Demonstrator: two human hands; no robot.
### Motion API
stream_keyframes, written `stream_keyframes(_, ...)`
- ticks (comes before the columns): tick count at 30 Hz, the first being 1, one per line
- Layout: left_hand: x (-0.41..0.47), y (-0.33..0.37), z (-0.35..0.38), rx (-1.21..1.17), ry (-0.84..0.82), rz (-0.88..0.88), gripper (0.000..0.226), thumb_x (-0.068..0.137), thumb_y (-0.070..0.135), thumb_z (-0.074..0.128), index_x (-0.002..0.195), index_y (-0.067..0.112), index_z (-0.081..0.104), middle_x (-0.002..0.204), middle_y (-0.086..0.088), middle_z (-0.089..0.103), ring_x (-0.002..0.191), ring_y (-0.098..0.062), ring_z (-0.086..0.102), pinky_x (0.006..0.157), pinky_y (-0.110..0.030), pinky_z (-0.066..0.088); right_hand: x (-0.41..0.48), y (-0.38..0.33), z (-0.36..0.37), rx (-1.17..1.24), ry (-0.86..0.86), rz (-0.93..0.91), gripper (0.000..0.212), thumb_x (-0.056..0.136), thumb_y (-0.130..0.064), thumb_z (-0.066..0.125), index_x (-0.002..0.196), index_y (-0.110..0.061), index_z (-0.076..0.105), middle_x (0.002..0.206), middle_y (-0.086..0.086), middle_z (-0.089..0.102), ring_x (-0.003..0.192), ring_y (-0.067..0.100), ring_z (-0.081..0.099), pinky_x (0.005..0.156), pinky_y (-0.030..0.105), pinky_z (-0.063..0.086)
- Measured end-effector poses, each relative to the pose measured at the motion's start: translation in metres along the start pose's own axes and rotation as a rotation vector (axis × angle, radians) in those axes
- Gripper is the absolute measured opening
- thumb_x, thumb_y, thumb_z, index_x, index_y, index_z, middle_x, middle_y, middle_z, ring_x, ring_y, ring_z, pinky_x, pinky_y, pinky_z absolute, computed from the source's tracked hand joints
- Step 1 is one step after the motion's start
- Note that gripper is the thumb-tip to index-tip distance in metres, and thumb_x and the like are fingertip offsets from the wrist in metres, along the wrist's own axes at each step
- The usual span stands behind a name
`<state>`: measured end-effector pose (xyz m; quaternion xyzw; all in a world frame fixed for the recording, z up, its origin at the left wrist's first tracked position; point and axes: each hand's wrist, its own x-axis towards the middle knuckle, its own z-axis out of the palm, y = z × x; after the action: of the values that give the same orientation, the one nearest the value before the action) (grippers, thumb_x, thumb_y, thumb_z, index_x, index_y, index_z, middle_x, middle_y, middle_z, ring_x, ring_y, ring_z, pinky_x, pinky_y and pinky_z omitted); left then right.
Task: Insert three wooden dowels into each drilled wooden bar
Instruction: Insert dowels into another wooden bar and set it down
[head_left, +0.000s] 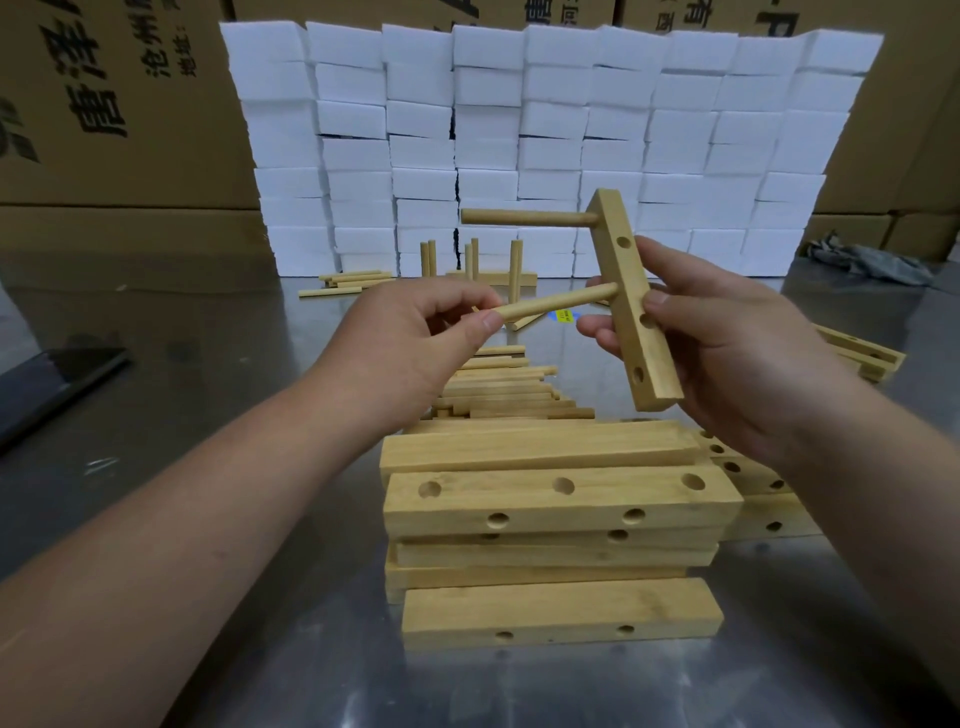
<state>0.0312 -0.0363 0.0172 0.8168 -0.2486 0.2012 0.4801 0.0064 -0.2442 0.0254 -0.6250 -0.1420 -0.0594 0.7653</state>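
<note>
My right hand (727, 353) grips a drilled wooden bar (631, 280) and holds it nearly upright above the table. One dowel (524, 217) sticks out to the left from the bar's top hole. My left hand (415, 338) pinches a second dowel (561, 305) whose far end sits in the bar's middle hole. The hole near the bar's lower end is open. A pile of loose dowels (504, 387) lies on the table behind a stack of drilled bars (556, 499).
Bars with upright dowels (493, 275) stand further back, with more loose dowels (348, 283) to their left. A wall of white foam blocks (545, 130) and cardboard boxes (114, 104) closes the back. More bars (862, 356) lie at the right, a dark flat object (52, 384) at the left.
</note>
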Motion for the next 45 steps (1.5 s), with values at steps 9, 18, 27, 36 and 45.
stream_keyframes(9, -0.001, 0.004, 0.001, 0.073, 0.012, 0.045, 0.018, 0.091, 0.02, 0.053, 0.087, 0.036, 0.059, 0.067, 0.016, 0.05, 0.06, 0.012, 0.045, 0.055, -0.001, 0.032, -0.003, 0.003, 0.005, -0.052, -0.016, -0.031, 0.041, 0.097, -0.002, 0.037, 0.13, -0.021, 0.051, 0.11, 0.004, 0.069, 0.095, 0.02, 0.069, 0.076, 0.02, 0.054)
stream_keyframes(18, -0.002, 0.015, -0.003, -0.033, -0.011, -0.025, 0.026, 0.092, 0.024, 0.05, 0.074, 0.04, 0.059, 0.053, 0.007, 0.041, 0.042, 0.0, 0.037, 0.039, -0.009, 0.029, -0.007, 0.001, 0.009, -0.142, -0.07, -0.11, 0.049, 0.095, 0.002, 0.038, 0.129, -0.03, 0.049, 0.112, -0.007, 0.066, 0.099, 0.012, 0.067, 0.081, 0.017, 0.052)
stream_keyframes(27, 0.001, 0.018, -0.003, -0.089, -0.006, -0.098, 0.04, 0.093, 0.032, 0.047, 0.056, 0.031, 0.063, 0.054, -0.002, 0.038, 0.049, -0.01, 0.038, 0.049, -0.021, 0.032, -0.005, 0.007, 0.007, -0.162, -0.076, -0.13, 0.033, 0.093, 0.002, 0.041, 0.118, -0.016, 0.054, 0.106, -0.007, 0.07, 0.104, 0.01, 0.064, 0.087, 0.02, 0.051)
stream_keyframes(36, 0.001, 0.018, -0.004, -0.092, -0.002, -0.094, 0.036, 0.092, 0.038, 0.045, 0.065, 0.028, 0.065, 0.055, -0.007, 0.038, 0.051, -0.017, 0.037, 0.049, -0.023, 0.032, -0.004, 0.008, 0.004, -0.368, -0.023, -0.133, 0.042, 0.095, -0.015, 0.047, 0.125, -0.044, 0.048, 0.101, -0.007, 0.072, 0.093, 0.014, 0.069, 0.076, 0.026, 0.056)
stream_keyframes(45, 0.011, 0.007, -0.011, -0.211, 0.245, -0.208, 0.027, 0.094, 0.043, 0.04, 0.085, 0.03, 0.062, 0.072, 0.01, 0.066, 0.048, -0.002, 0.052, 0.055, -0.022, 0.048, -0.006, 0.003, 0.006, -0.323, 0.035, -0.116, 0.039, 0.096, -0.012, 0.046, 0.127, -0.035, 0.052, 0.095, 0.0, 0.073, 0.076, 0.017, 0.07, 0.061, 0.02, 0.053)
